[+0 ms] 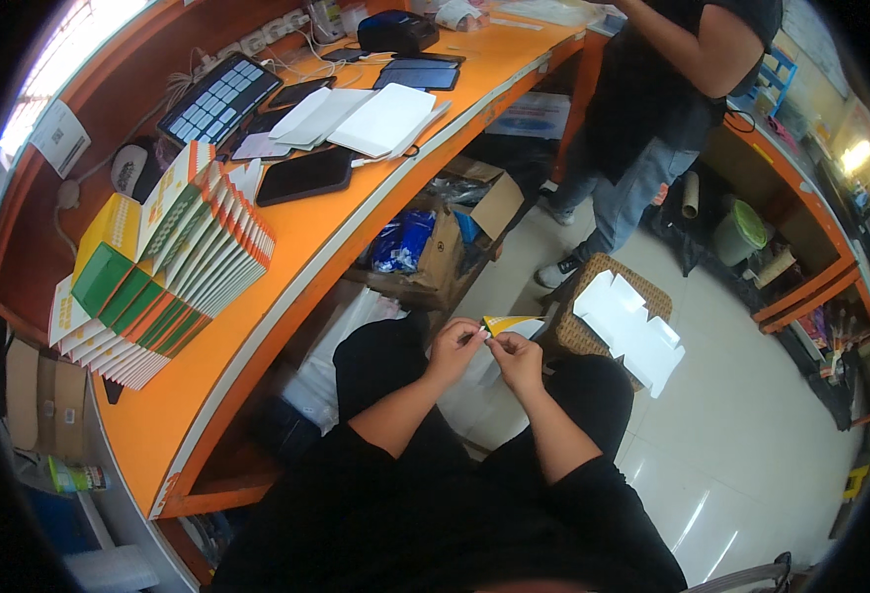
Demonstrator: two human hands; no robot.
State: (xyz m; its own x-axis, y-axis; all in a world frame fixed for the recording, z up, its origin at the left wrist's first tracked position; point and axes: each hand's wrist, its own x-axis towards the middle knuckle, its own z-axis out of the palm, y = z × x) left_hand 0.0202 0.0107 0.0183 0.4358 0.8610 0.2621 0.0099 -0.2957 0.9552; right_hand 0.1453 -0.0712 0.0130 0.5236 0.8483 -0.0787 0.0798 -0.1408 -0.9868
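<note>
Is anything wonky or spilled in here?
Nothing looks spilled. But the flat white cardboard sheet lies crooked on the brown woven stool, one end poking past its edge. The white paper booklets on the curved orange desk also look messy, overlapping at uneven angles.

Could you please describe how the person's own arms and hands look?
The left hand and the right hand are bare, with no gloves. The forearms are uncovered too, with no watch or bracelet to be seen. The sleeves are black and loose, ending near the elbows; I see no markings on them.
</note>
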